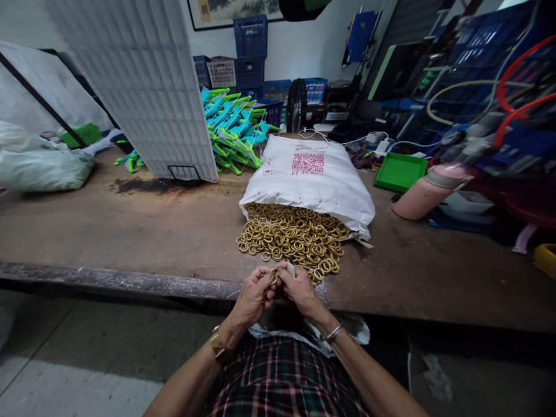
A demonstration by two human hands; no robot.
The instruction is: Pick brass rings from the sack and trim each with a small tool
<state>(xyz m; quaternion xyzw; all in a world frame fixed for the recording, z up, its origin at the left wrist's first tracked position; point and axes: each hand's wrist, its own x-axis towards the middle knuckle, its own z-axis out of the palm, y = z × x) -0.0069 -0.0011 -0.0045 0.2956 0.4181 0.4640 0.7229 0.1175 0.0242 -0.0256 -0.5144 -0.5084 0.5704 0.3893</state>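
Note:
My left hand (pixel 256 292) pinches a gold-coloured ring (pixel 274 276) just in front of the table's edge. Close beside it, my right hand (pixel 300 289) is closed with its fingertips at the same ring, and a small pale piece (pixel 291 269) shows between its thumb and fingers. What that piece is cannot be made out. Just beyond my hands, many gold rings (pixel 295 237) lie in a heap, spilling out of the open mouth of a white sack (pixel 324 185) with red print.
A tilted white ribbed panel (pixel 143 87) stands at the back left, beside blue and green plastic parts (pixel 237 127). On the right are a green tray (pixel 400 172) and a pink bottle (pixel 428 191). A pale bag (pixel 43 165) rests at the far left of the wooden table (pixel 130 231).

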